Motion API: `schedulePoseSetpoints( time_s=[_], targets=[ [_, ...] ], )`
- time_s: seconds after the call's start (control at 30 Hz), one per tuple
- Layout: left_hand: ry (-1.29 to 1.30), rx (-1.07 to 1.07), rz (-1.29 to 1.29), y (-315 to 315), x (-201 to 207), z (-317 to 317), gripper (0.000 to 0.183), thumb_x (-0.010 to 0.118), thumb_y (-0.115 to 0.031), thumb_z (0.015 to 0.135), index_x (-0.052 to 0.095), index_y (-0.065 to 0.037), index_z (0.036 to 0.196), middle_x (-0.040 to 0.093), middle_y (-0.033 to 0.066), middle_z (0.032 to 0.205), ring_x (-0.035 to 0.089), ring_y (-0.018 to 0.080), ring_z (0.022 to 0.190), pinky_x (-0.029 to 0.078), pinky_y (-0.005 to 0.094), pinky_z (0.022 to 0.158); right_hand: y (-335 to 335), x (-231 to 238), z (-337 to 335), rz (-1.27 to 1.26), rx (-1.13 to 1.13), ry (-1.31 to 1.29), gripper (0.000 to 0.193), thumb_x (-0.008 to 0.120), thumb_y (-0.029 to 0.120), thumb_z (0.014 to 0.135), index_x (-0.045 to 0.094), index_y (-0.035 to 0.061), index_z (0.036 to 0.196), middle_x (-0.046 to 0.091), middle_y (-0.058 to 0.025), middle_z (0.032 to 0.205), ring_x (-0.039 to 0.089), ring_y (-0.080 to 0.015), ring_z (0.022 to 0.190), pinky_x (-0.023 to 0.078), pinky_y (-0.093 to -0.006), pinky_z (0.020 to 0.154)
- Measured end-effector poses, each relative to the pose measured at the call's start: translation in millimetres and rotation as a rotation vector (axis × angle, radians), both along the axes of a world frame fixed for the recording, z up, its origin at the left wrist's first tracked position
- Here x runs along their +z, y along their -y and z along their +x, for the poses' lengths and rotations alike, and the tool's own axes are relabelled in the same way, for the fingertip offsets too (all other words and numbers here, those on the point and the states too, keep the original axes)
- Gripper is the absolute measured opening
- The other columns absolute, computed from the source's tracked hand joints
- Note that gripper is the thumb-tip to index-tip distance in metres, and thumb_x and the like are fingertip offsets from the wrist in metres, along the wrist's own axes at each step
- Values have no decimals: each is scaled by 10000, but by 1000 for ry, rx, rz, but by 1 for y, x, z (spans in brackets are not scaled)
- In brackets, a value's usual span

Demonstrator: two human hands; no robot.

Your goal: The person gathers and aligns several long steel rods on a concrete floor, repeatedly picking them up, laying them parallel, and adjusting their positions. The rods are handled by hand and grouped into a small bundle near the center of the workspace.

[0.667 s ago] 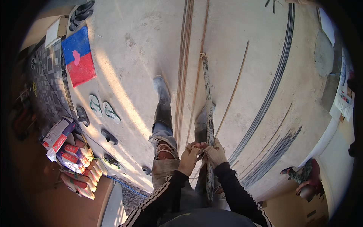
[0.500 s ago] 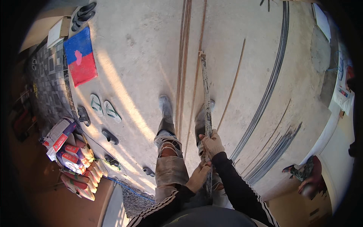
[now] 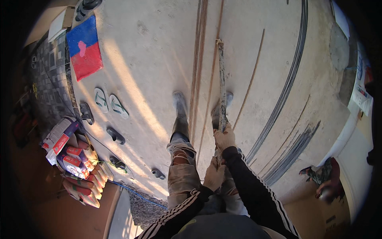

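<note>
Both my hands grip a long, worn, dark-and-pale bar that points away from me between my legs. My right hand is wrapped round it farther out. Closer to my body, my left hand is closed round its near part, and the end below is hidden. At the bar's far tip a small pale fitting lies against a thin rusty rod on the concrete floor. Whether the fitting hooks the rod, I cannot tell. My boots stand on either side of several rusty rods.
Bundles of dark rods curve along the right, with shorter rods nearer. A person is at the lower right. On the left are a blue-and-red mat, flip-flops, stacked sacks and a blue cable.
The whole view has shifted, so floor, boots, bar and hands appear higher and slightly farther right. Both hands keep their grip, and less of the bar shows below the left hand.
</note>
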State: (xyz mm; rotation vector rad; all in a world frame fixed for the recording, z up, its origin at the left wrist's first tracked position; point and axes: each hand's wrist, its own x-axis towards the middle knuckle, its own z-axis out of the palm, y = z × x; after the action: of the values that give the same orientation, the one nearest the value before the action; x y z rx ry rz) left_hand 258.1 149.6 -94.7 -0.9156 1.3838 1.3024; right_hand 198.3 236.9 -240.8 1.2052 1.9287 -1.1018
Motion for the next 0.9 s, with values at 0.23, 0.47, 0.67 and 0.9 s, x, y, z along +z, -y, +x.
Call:
schedulePoseSetpoints(
  time_s=[0.23, 0.47, 0.67, 0.9],
  targets=[
    [134, -33, 44, 14, -17, 21, 328, 564, -215, 981, 502, 16, 1205, 658, 216, 897, 687, 338, 823, 525, 451, 755, 6, 16, 0, 50, 68, 43, 495, 731, 287, 827, 546, -20, 1169, 641, -133, 684, 638, -240, 557, 536, -396, 521],
    [-84, 177, 188, -15, 29, -41, 236, 546, -282, 1063, 495, -59, 1124, 556, 25, 840, 571, 101, 696, 485, 285, 587, -38, 30, -49, -324, -85, -46, 259, 694, 258, 883, 632, 20, 964, 660, -98, 709, 637, -197, 609, 521, -356, 541],
    [-230, 19, 402, 16, 97, -96, 438, 529, -175, 1050, 482, 48, 1424, 610, 51, 1091, 659, 153, 973, 560, 287, 872, -126, 112, -168, 230, 874, 198, 392, 663, 287, 904, 663, 33, 1203, 746, -227, 1000, 742, -383, 823, 607, -458, 716],
    [-297, 388, -214, 224, 81, -49, 361, 590, -101, 993, 542, 11, 1333, 633, 24, 981, 632, 118, 824, 528, 264, 725, -165, 159, -145, 316, 877, 279, 481, 638, 298, 890, 620, 41, 1296, 734, -269, 1091, 731, -410, 1008, 592, -484, 843]
  ],
)
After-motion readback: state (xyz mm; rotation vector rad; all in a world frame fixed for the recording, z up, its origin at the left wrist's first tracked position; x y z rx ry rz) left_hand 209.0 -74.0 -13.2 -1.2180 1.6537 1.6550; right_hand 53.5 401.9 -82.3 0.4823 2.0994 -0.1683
